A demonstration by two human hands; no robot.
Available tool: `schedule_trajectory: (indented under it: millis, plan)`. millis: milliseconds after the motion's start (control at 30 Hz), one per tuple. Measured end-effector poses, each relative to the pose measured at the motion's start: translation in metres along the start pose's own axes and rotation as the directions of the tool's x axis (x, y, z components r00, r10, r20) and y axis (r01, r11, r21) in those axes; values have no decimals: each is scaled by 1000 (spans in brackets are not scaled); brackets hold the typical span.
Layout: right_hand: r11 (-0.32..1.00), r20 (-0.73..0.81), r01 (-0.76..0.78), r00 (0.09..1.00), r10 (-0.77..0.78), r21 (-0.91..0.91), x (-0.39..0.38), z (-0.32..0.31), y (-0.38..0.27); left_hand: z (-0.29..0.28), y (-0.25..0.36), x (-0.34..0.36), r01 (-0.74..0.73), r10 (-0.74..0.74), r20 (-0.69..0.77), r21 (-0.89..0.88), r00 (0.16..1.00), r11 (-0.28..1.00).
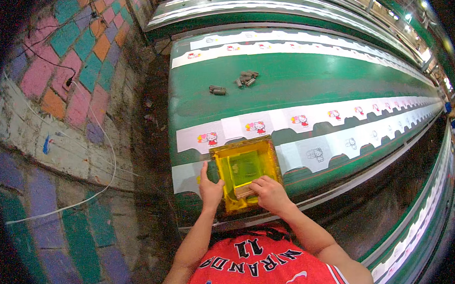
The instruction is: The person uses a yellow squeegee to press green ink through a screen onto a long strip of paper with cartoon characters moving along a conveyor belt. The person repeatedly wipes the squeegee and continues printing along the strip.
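Note:
A yellow screen-printing frame [271, 158] with a translucent inner panel lies over the near row of white cut pieces [299, 154]. My left hand [211, 188] grips the frame's left side, index finger up along it and thumb at its edge. Inside the frame's lower part, my right hand [267, 193] holds a wooden squeegee [244, 191]. Behind the frame, a row of pieces carries red cartoon-cat prints [259, 126]; some near-row pieces to its right show grey outlines [317, 154].
A long green table [311, 77] recedes rightward, holding several dark cylindrical pieces [246, 78] and far rows of white pieces. Other long tables [232, 10] run behind and at right. At left are a painted block wall [72, 67], a white cable [111, 147] and a narrow dark gap.

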State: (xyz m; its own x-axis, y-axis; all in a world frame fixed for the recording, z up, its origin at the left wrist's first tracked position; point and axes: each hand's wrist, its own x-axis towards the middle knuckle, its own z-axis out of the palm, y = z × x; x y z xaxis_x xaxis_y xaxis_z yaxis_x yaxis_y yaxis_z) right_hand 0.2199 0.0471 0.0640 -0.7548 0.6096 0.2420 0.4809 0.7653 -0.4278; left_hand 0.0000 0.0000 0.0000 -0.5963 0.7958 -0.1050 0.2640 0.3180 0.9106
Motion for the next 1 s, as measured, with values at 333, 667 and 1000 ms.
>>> schedule_trajectory:
  millis: [333, 667, 1000]
  plan:
    - [996, 53, -12, 999, 8, 85, -54, -20, 92, 91, 31, -25, 23, -25, 12, 140, 1000, 990]
    - [983, 90, 57, 993, -74, 176, -58, -10, 98, 87, 19, -17, 1, -7, 34, 183, 999, 983]
    - [981, 15, 64, 998, -68, 183, -77, -7, 81, 90, 13, -15, 7, -18, 70, 153, 997, 988]
